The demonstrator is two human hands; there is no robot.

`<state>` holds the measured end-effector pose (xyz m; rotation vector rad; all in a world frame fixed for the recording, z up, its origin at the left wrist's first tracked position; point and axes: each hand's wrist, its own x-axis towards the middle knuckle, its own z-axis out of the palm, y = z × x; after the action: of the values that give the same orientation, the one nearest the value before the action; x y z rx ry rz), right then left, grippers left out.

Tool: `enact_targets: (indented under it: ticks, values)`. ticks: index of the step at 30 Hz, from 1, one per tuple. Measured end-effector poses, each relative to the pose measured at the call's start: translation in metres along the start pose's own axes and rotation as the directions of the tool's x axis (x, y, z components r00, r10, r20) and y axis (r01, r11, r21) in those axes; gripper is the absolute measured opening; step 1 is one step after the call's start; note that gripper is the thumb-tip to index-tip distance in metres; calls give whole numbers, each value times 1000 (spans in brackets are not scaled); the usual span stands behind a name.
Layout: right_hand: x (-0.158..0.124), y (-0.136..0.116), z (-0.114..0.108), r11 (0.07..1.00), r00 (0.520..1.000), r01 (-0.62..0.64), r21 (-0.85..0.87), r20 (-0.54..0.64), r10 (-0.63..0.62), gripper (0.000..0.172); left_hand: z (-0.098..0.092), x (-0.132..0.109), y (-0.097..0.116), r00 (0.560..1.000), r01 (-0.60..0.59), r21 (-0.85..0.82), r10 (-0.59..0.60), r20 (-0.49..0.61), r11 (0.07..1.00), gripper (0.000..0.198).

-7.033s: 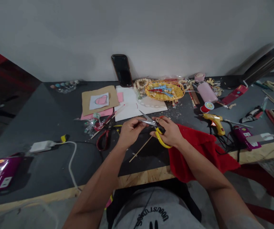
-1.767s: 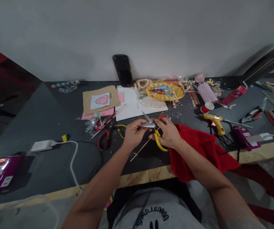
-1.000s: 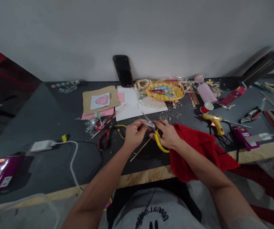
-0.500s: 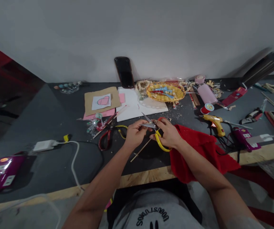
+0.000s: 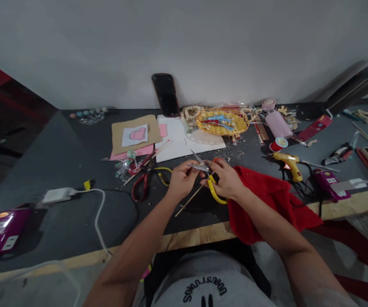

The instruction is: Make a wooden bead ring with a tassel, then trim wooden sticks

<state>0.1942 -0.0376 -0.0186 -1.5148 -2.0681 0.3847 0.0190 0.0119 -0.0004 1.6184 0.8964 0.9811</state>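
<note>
My right hand (image 5: 227, 181) is wrapped around a pair of scissors (image 5: 216, 192) with yellow handles and a bit of orange at the top. Their two metal blades stand apart and point left, towards my other hand. My left hand (image 5: 183, 179) is closed in a pinch beside the lower blade; what its fingers hold is too small to make out. A thin wooden stick (image 5: 188, 201) slants down and left from under my hands. Under my right forearm lies a red cloth (image 5: 261, 200), hanging over the table's front edge.
Left of my hands lie red-handled scissors (image 5: 140, 187) and a white cable (image 5: 98, 213). Behind them are white board (image 5: 174, 149), a wicker basket (image 5: 243, 128) and a leaning phone (image 5: 165, 96). To the right are a thread spool (image 5: 278, 145), a yellow glue gun (image 5: 288, 164) and purple power block (image 5: 326, 183).
Both hands and the scissors keep almost the same position, with the blades still apart. The view has shifted very slightly.
</note>
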Motion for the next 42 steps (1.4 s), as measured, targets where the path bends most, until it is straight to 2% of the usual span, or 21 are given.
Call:
enact_targets:
  ticks: [5,12,15,18,21,25,31,33,35,42]
  values:
    - [0,-2,-1,1000,1000,3,6,-15,-3,64,-1,2,-5,1000,-15,-4,15,8,1000,31]
    - [2,-4,-4,987,998,57,149,3,-58,58,0,0,-3,1000,18,-73,-19,-13,997,30]
    - [2,-4,-5,991,999,35,130,19,-38,55,0,1,-3,1000,12,-52,-14,-27,999,30]
    - [1,-4,-7,1000,999,-15,-9,36,15,59,-3,3,-2,999,37,35,-37,-4,999,24]
    - [1,-4,-9,984,995,-80,-162,53,90,62,-6,4,0,993,111,210,-116,14,971,13]
    - [3,-4,-10,970,990,-102,-219,73,121,63,-11,7,-1,984,172,309,-181,0,935,12]
    - [5,6,-15,916,976,-218,-338,-52,213,61,-30,13,-8,979,194,388,-150,-142,901,24]
    - [5,8,-17,891,973,-225,-394,-41,228,60,-32,14,-5,972,194,467,-104,-210,863,25]
    - [5,7,-19,870,974,-208,-446,-13,226,60,-29,12,0,972,182,566,-58,-230,804,23]
    - [4,0,-18,856,977,-140,-498,72,202,58,-7,6,5,998,-6,749,56,-41,662,18]
